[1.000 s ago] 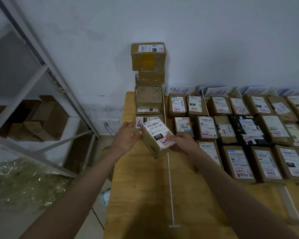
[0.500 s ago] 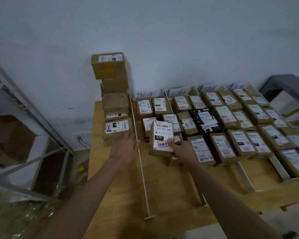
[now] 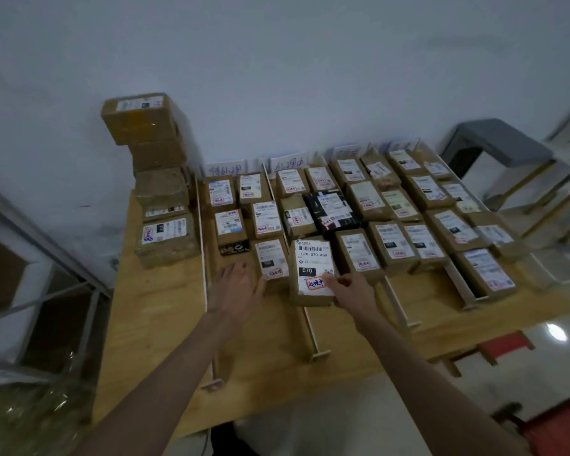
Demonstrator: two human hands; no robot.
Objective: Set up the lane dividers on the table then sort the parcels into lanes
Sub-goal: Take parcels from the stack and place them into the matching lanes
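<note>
The parcel (image 3: 312,270) marked 070-070-A80 is sitting in the right hand (image 3: 351,289), whose grip is pinching its near right corner, thumb lying on the white label beside a red stamp. The box is tilting up with its label facing the camera, hanging over the near end of the second lane divider (image 3: 310,327), between the first row of sorted boxes and the open wood in front of them. The left hand (image 3: 236,287) is reaching out flat over the worktop (image 3: 152,324), its fingers straight and spread apart and its grip holding nothing, its fingertips just beside the near box (image 3: 270,262) in the first lane. The first lane divider (image 3: 205,274), a thin white strip, is running from the wall toward the near edge, and to the left of it a stack of brown boxes (image 3: 160,179) is rising against the wall, with a larger labelled box (image 3: 167,238) at its foot. To the right, more dividers are separating lanes that are holding rows of labelled brown boxes, with 1 black parcel (image 3: 331,209) lying among them. 2 handwritten cards (image 3: 226,168) are standing at the wall end of the lanes, though their writing is too blurred to read. A grey stool (image 3: 497,143) is standing beyond the far right corner.
</note>
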